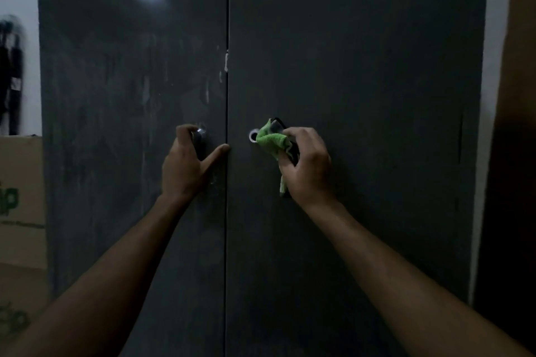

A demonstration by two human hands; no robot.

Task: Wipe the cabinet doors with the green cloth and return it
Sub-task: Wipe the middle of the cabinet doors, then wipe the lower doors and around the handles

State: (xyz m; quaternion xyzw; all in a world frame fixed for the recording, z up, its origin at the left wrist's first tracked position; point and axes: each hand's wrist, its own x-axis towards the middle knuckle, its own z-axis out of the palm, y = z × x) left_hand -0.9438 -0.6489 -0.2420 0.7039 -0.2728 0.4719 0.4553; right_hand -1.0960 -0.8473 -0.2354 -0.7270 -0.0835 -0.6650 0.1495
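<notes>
Two tall dark grey cabinet doors fill the view, the left door point(130, 95) and the right door point(362, 66), both closed with a thin seam between them. My left hand point(185, 165) grips the metal handle point(199, 136) of the left door, its thumb stretched toward the seam. My right hand point(307, 165) holds the bunched green cloth point(271, 140) against the right door's handle point(253, 135), whose round metal end shows left of the cloth. A strip of cloth hangs below the palm.
Cardboard boxes point(20, 197) with green print are stacked left of the cabinet. A dark object point(11, 72) hangs on the white wall above them. Right of the cabinet is a pale wall strip point(490, 95) and a dark brown surface point(519, 124).
</notes>
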